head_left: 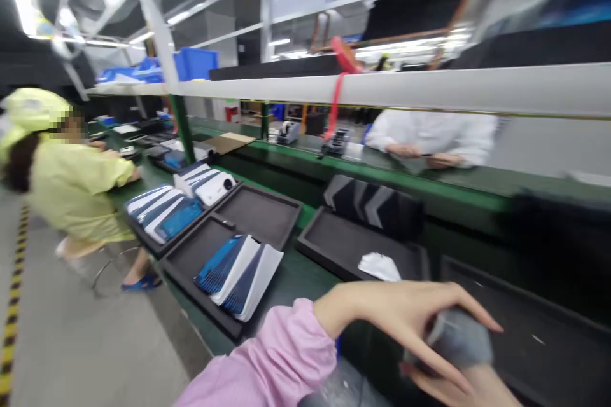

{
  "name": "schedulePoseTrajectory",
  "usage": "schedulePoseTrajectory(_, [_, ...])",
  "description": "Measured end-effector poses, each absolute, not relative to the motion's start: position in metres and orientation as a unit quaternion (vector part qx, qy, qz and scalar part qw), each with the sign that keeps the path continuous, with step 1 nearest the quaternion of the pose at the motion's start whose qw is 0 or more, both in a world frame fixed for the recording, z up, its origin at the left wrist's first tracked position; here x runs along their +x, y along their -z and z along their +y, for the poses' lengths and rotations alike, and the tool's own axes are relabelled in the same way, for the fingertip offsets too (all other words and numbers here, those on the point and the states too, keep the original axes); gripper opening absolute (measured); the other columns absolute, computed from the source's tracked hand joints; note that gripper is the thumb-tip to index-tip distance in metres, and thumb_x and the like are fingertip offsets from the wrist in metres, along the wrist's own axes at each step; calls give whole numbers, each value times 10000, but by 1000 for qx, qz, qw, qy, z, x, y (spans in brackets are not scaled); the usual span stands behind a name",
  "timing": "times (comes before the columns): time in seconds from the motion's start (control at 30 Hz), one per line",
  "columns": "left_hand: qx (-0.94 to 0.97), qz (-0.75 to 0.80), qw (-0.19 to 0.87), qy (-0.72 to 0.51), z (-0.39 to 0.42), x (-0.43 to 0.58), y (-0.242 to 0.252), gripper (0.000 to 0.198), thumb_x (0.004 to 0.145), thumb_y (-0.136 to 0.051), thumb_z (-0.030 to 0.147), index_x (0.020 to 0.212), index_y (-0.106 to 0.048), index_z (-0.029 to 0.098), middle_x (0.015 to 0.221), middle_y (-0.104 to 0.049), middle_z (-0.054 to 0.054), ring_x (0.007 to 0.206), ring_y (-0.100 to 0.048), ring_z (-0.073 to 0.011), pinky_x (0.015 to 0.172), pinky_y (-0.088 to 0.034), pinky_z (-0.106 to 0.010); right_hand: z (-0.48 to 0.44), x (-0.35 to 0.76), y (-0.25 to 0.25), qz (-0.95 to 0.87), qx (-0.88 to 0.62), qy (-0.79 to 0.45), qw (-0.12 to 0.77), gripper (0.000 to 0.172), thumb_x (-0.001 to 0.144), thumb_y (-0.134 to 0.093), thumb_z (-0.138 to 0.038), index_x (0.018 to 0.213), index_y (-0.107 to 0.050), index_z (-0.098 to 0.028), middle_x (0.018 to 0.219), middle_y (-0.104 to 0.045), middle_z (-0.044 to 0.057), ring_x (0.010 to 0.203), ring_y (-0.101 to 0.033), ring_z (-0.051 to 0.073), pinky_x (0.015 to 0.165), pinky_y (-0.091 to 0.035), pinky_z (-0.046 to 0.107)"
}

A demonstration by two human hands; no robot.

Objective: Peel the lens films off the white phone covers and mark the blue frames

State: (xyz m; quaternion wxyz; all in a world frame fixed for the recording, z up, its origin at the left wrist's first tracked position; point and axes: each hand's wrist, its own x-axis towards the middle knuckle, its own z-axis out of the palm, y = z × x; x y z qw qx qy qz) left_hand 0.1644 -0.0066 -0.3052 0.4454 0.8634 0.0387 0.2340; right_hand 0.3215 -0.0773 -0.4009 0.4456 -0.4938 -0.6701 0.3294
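My left hand (405, 318), in a pink sleeve, reaches across the lower right with its fingers stretched and spread. They arch over a blurred grey thing (461, 337), perhaps a folded cloth; whether they press on it I cannot tell. My right hand (484, 385) comes in from the bottom edge and meets the grey thing, its fingers mostly hidden. Just beyond my left hand, a crumpled white piece (379, 266) lies in a black foam tray (329, 238). To the left, blue, white and dark striped panels (243, 273) lie fanned out in another black tray (184, 257).
More striped panels (165, 210) fill a tray farther left. A dark tray (548, 324) lies at right. A white shelf rail (382, 92) crosses above the green bench. A co-worker in yellow (81, 178) sits left; another in white (434, 137) works opposite. A tape dispenser (289, 132) stands behind.
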Motion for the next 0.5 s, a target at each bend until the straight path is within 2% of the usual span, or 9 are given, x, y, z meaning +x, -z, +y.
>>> schedulePoseTrajectory(0.07, [880, 2, 429, -203, 0, 173, 320, 842, 567, -1008, 295, 1263, -605, 49, 1250, -672, -191, 1159, -693, -334, 1037, -553, -369, -106, 328, 404, -652, -522, -312, 454, 269, 707, -855, -421, 853, -729, -234, 796, -725, 74, 675, -719, 283, 612, -651, 366])
schedulePoseTrajectory(0.13, [893, -4, 416, -173, 2, 180, 331, 715, 577, -986, 350, 1160, -629, 140, 1146, -686, -133, 1039, -695, -305, 966, -564, -388, -121, 320, 406, -642, -524, -319, 460, 201, 701, -792, -317, 864, -712, -233, 794, -714, 57, 673, -710, 269, 623, -647, 356])
schedulePoseTrajectory(0.2, [890, 2, 420, -180, 0, 184, 335, 635, 533, -973, 342, 1061, -649, 202, 1079, -693, -79, 987, -677, -282, 951, -548, -389, -124, 310, 407, -630, -521, -332, 471, 224, 701, -748, -267, 914, -689, -233, 796, -691, 37, 699, -701, 257, 670, -643, 360])
schedulePoseTrajectory(0.27, [873, 13, 439, -213, -4, 185, 333, 573, 525, -942, 325, 1012, -659, 219, 1041, -691, -57, 971, -659, -272, 963, -525, -396, -123, 304, 406, -605, -539, -312, 495, 339, 673, -739, -258, 1006, -686, -222, 937, -718, 63, 859, -729, 297, 810, -641, 403])
schedulePoseTrajectory(0.33, [858, 22, 456, -237, -6, 183, 329, 494, 596, -881, 321, 1014, -638, 217, 1028, -665, -56, 982, -636, -268, 984, -498, -412, -125, 301, 405, -582, -559, -281, 520, 602, 655, -747, -249, 1242, -628, -188, 1228, -684, 128, 1154, -685, 356, 1045, -560, 484])
schedulePoseTrajectory(0.37, [849, 32, 465, -251, -7, 182, 326, 456, 641, -846, 317, 1023, -617, 218, 1024, -647, -53, 983, -626, -260, 984, -490, -412, -127, 299, 404, -572, -568, -265, 529, 733, 656, -756, -249, 1357, -558, -170, 1336, -637, 155, 1258, -636, 366, 1114, -509, 509])
schedulePoseTrajectory(0.43, [826, 57, 490, -272, -9, 181, 321, 390, 733, -787, 344, 1030, -564, 225, 1023, -616, -43, 967, -622, -236, 955, -494, -394, -133, 295, 402, -557, -585, -240, 538, 913, 697, -771, -265, 1517, -386, -149, 1469, -548, 196, 1360, -564, 349, 1172, -451, 520])
schedulePoseTrajectory(0.5, [804, 78, 522, -274, -12, 182, 319, 377, 794, -752, 414, 1029, -520, 233, 1027, -603, -38, 950, -640, -220, 917, -517, -375, -141, 291, 401, -546, -602, -227, 537, 933, 778, -763, -298, 1569, -289, -155, 1489, -534, 203, 1339, -576, 311, 1134, -485, 491])
